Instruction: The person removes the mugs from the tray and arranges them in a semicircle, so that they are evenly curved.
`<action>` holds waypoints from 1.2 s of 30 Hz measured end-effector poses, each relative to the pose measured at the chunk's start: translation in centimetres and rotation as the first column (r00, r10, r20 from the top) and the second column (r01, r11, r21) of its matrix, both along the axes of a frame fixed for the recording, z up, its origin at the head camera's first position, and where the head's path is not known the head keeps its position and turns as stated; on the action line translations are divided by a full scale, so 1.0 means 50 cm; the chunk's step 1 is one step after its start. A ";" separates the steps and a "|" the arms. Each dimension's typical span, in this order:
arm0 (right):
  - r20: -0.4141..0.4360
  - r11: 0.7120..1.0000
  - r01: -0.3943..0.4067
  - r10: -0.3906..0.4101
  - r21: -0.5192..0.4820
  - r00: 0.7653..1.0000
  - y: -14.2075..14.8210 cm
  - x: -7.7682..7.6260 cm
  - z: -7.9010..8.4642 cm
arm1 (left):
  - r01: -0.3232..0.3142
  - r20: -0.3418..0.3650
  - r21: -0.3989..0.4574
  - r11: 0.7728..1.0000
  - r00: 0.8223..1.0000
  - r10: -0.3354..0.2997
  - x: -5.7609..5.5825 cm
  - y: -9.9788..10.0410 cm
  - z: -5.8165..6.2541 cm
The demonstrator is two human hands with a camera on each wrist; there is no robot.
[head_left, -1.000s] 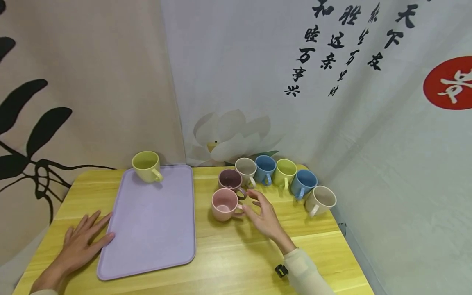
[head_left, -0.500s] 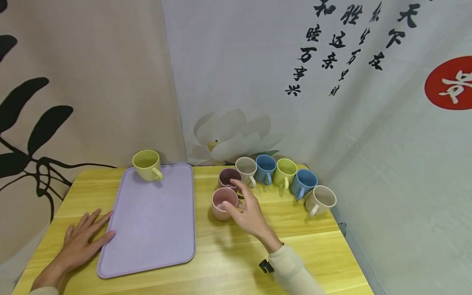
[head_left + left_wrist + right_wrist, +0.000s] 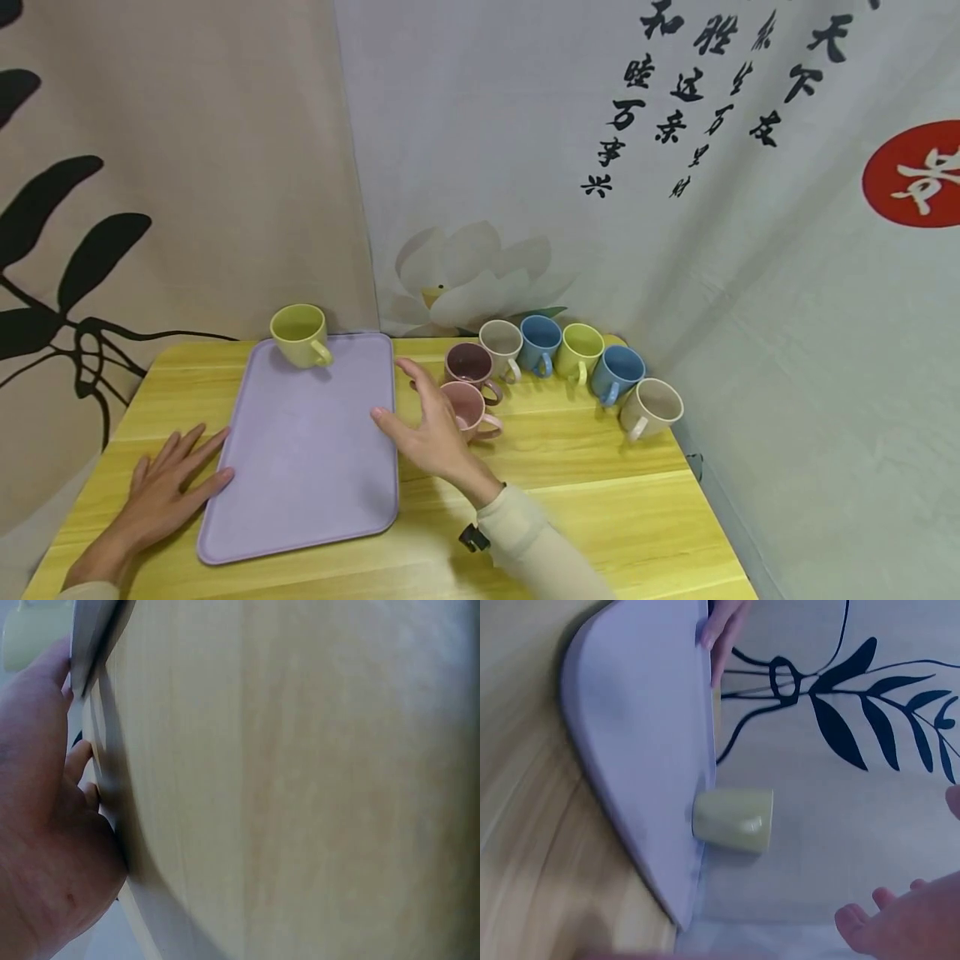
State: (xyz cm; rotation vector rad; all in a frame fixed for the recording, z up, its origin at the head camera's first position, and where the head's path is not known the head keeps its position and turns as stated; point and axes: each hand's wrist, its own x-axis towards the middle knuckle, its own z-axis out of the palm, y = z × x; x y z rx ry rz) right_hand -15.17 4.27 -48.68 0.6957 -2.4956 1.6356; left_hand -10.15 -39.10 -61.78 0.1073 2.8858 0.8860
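Note:
My left hand (image 3: 161,496) lies with spread fingers at the left edge of the lilac tray (image 3: 315,467), thumb and index fingertips on its rim. My right hand (image 3: 431,429) hovers above the table by the tray's right edge, thumb and fingers apart with nothing between them. Just behind it stands a pink mug (image 3: 468,404), partly covered by the hand, and a dark purple mug (image 3: 468,362) is close behind that. A yellow-green mug (image 3: 298,337) stands upright at the tray's far left corner; the right wrist view shows this mug (image 3: 735,819) sideways.
From the purple mug a row of mugs runs right: a white mug (image 3: 500,340), a blue mug (image 3: 540,340), a green mug (image 3: 581,346), another blue mug (image 3: 618,371) and another white mug (image 3: 651,406). A printed cloth (image 3: 480,150) hangs behind the wooden table (image 3: 600,508).
My right hand has moved left from the pink mug's handle side, across over the pink mug, to the tray's right edge. The left hand and the mugs have stayed in place.

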 end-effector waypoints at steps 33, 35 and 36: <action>0.328 0.984 -0.076 0.018 0.163 0.944 -0.221 -0.163 -0.080 | -0.005 0.001 0.021 1.000 1.000 0.005 0.004 -0.007 -0.012; 0.361 0.983 -0.093 0.030 0.159 0.932 -0.222 -0.171 -0.082 | -0.004 -0.005 0.022 1.000 1.000 0.004 0.004 -0.005 -0.011; 0.376 0.984 -0.097 0.033 0.152 0.926 -0.222 -0.174 -0.082 | -0.004 -0.008 0.021 1.000 1.000 0.004 0.004 -0.004 -0.011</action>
